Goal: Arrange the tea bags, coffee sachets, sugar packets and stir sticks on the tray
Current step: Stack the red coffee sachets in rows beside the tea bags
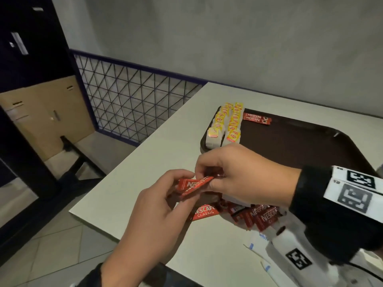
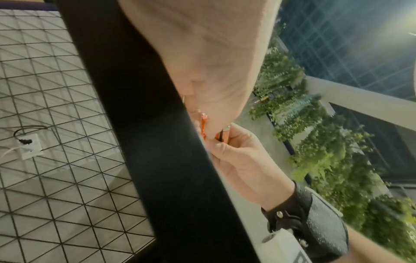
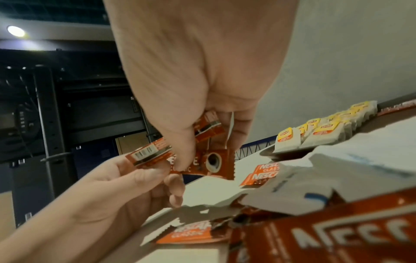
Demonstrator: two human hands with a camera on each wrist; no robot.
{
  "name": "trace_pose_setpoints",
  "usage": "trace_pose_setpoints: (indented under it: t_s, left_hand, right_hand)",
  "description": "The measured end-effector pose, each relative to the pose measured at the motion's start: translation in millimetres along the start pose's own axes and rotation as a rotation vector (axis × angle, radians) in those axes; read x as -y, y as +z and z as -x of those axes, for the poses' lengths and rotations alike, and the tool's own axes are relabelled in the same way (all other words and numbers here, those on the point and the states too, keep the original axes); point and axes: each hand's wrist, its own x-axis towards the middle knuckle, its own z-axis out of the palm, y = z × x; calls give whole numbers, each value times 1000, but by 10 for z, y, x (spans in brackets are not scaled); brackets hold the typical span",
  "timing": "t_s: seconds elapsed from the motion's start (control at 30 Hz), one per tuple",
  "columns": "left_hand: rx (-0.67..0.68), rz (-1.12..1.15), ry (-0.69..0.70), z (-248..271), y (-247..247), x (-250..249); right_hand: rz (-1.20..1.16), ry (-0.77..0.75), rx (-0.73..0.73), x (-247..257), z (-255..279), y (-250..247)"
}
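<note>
Progress judged early. Left hand (image 1: 163,195), fingers clamped on left end of joined red coffee sachets (image 1: 193,184) held above surface (image 1: 145,175). Right hand (image 1: 238,175), fingers pinched on other end; strip judged about to be torn apart. Loose sachet pile (image 1: 255,216) seen below right wrist, off tray, with white packets (image 1: 257,239) beside. Tea bags (image 1: 226,125) already lined along tray (image 1: 300,141) left edge; only one coffee pair (image 1: 257,118) placed. Stir sticks not seen.
</note>
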Motion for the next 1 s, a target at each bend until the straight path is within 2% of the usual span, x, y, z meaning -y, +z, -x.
trace_pose_setpoints:
  t_s: [0.1, 0.27, 0.37, 0.57, 0.77, 0.83, 1.0]
  left_hand:
    - [-38, 203, -26, -16, -24, -24]
    - [-101, 477, -142, -67, -11, -25]
    - [-140, 459, -102, -74, -60, -9]
    - [-165, 427, -43, -80, -122, 7]
    - [-206, 396, -86, -69, -117, -33]
    - [-229, 382, -95, -57, -103, -40]
    - [-322, 364, -102, -81, -71, -49]
  right_hand:
    - [-104, -2, -15, 38, 9, -2]
    - [-144, 56, -7, -17, -11, 17]
    - [-89, 89, -79, -32, -4, 3]
    - [-364, 139, 2, 51, 1, 70]
    - [-561, 275, -119, 99, -42, 152]
    - [-536, 270, -131, 82, -60, 152]
    - [-351, 214, -43, 85, -40, 144]
